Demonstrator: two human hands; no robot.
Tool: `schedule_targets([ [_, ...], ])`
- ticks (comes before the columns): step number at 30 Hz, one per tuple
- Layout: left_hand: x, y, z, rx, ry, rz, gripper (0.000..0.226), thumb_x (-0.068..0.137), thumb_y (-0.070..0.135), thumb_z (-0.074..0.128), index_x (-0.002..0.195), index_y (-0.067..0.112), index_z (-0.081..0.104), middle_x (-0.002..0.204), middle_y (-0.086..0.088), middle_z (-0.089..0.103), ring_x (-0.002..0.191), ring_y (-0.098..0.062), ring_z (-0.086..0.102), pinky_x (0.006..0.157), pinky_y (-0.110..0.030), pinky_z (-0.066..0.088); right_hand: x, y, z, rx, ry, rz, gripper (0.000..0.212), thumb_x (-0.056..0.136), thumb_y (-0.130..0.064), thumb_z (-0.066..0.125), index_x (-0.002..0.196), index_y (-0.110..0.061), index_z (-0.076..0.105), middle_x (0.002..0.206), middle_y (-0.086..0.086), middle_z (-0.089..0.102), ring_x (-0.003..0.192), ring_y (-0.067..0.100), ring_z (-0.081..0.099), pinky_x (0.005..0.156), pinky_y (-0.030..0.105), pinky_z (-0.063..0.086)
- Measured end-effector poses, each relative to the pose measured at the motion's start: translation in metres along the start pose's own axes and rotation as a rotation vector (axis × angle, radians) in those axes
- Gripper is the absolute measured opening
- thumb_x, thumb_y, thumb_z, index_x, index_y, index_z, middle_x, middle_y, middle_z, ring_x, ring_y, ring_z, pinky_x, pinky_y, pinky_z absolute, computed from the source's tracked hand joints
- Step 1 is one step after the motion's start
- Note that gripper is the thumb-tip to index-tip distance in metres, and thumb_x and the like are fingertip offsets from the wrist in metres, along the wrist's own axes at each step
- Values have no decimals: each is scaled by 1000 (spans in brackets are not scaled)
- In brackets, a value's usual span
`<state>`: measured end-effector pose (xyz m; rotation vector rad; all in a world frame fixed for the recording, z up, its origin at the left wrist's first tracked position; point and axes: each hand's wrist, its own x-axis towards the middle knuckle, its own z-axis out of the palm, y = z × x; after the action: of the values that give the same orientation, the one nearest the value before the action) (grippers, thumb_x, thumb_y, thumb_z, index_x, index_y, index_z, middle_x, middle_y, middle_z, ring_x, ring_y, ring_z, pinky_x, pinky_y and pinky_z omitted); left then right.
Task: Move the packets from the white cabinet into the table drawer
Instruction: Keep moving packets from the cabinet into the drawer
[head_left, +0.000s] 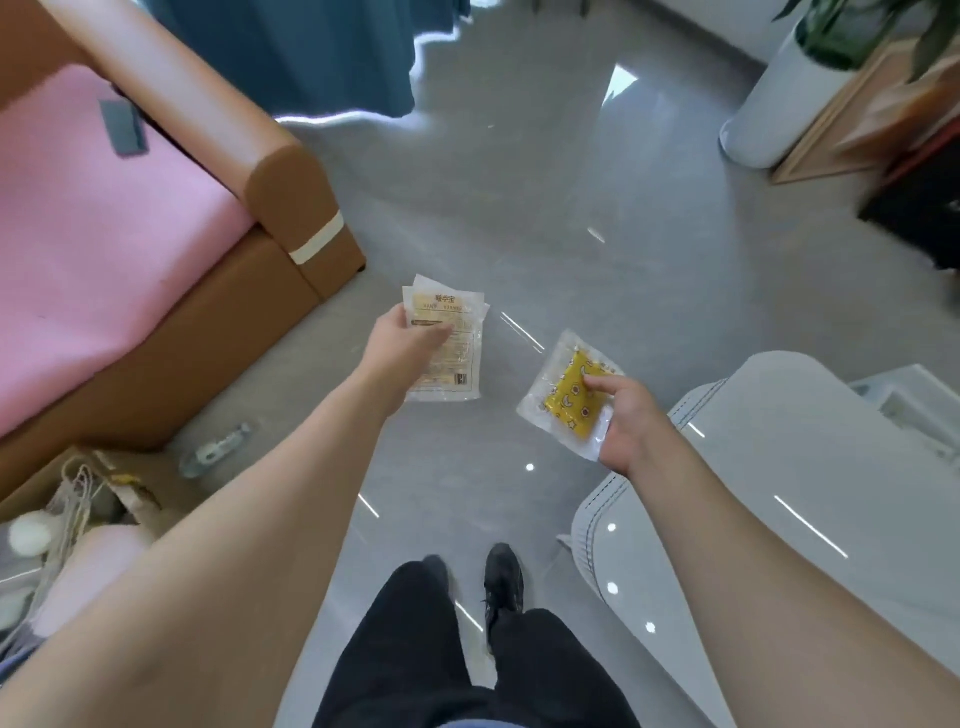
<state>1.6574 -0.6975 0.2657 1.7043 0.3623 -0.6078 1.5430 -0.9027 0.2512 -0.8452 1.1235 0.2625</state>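
Two hands up, both holding packets over grey floor (519, 197). Your left hand (402, 345): fingers curled round lower left edge of white packets (454, 345), more than one sheet fanned at top, printed face up. Your right hand (626, 421): thumb on top, fingers hidden beneath, pinching yellow packet (563, 397) in clear wrap by its right edge. Packets apart, not touching. Brown sofa (280, 182) with pink cover far left; white chair (769, 467) beside right arm; black shoes (501, 574) below.

Bare forearms (291, 493), black trousers (410, 649), black shoes (503, 577)
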Motion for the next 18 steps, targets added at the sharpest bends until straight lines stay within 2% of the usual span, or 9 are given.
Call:
schedule_targets([
  [3,56,42,18,34,-39,17,18,90,11,65,107,17,62,104,-2,71,93,-19,69,76,-34,57,31,-48,18,44,21,5,20,89,-13,58,107,-15,67,98,9,70,87,28,68,78,45,56],
  [6,117,82,40,70,-82,27,17,90,12,66,105,18,61,103,-1,70,93,-18,69,77,-35,57,61,-95,36,130,54,-12,24,90,-13,57,111,-13,66,104,10,71,96,30,68,86,47,54],
  [9,162,125,75,87,-136,29,14,91,11,64,101,20,60,99,1,69,90,-16,67,75,-33,56,82,-140,44,190,68,-13,28,91,-13,56,117,-11,65,112,12,70,102,31,67,85,46,54],
  [12,196,164,121,127,-211,30,17,92,10,63,108,16,61,101,0,69,91,-17,67,75,-32,56,97,-184,34,248,127,-35,33,89,-12,58,122,-10,64,116,10,69,105,31,67,89,50,53],
  [15,229,197,180,192,-261,41,19,92,11,63,110,15,60,102,0,69,92,-17,67,73,-30,54,112,-232,12,326,199,-52,27,89,-11,60,116,-11,64,114,12,70,106,32,66,91,51,52],
  [18,258,228,250,242,-332,56,15,92,10,62,105,18,60,98,2,68,89,-16,66,73,-29,54,132,-281,-24,411,251,-75,16,91,-9,59,106,-11,64,106,11,70,98,31,67,89,51,53],
])
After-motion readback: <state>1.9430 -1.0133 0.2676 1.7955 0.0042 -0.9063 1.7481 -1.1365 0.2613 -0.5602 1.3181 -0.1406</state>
